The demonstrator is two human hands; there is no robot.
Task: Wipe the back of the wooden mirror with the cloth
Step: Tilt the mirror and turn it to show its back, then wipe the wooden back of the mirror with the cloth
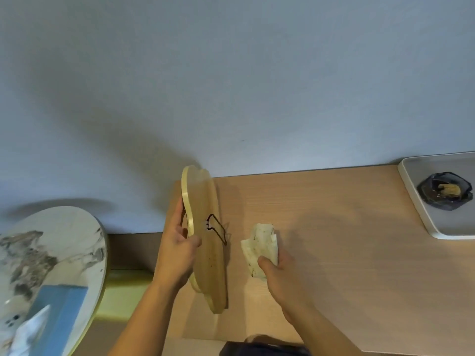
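Note:
The wooden mirror (207,242) stands on edge on the light wooden desk (334,253), its pale wood back with a black wire stand turned to the right. My left hand (177,253) grips its left rim, thumb across the back. My right hand (280,273) holds a crumpled white cloth (259,246) just right of the mirror, a small gap apart from the wood. The glass side is hidden.
A grey tray (421,201) with a dark faceted dish sits at the desk's far right. To the left is a round marble side table (64,242) bearing a blue tissue box (59,314). A blue-grey wall runs behind the desk.

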